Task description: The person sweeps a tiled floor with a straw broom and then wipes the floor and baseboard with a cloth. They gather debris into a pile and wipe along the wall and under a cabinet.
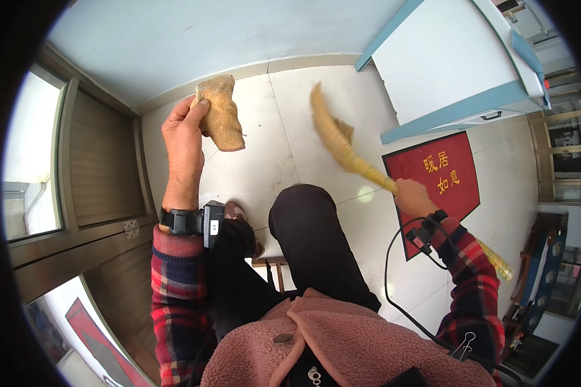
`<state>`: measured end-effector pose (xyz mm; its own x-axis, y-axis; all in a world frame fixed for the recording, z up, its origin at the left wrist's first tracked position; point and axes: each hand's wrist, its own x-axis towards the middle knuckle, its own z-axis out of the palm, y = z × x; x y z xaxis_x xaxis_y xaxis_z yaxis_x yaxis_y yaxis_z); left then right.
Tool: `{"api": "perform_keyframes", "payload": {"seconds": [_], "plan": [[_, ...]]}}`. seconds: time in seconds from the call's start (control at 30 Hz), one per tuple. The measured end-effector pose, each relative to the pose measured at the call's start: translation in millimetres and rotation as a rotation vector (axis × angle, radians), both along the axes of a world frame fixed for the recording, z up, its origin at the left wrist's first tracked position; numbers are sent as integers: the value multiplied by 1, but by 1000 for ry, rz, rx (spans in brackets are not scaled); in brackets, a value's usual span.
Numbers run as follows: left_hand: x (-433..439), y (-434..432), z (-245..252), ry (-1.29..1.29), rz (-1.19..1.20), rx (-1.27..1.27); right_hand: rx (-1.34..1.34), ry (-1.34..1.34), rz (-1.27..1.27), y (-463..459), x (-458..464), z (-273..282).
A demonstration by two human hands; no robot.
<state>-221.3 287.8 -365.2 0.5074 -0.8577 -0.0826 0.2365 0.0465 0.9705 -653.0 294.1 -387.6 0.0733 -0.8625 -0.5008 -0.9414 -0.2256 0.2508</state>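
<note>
My left hand (186, 126) pinches a worn yellowish-brown cloth (220, 113) between thumb and fingers and holds it up above the tiled floor (261, 145). On the right, my right hand (414, 197) is closed around the handle of a straw hand broom (336, 140). The broom's curved bristles point up and to the left, slightly blurred, and its handle end passes out beneath my right forearm. Cloth and broom are apart. Small dark specks and smudges lie on the pale tiles between them.
A red floor mat (431, 179) with yellow characters lies beside my right hand. Behind it stands a white cabinet (445, 63) with blue edging. A hinged door (106, 159) is at the left, a pale wall (213, 38) ahead. Part of a wooden stool (271, 261) shows beneath me. A black cable hangs from my right wrist.
</note>
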Motion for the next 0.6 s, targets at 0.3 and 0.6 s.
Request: {"api": "perform_keyframes", "payload": {"seconds": [0.3,0.6], "plan": [[0,-6,1,-17,75,-7,318,-523,296,-36,119,-29],[11,-4,-2,1,226,-21,-245,-359,348,-102,61,31]]}}
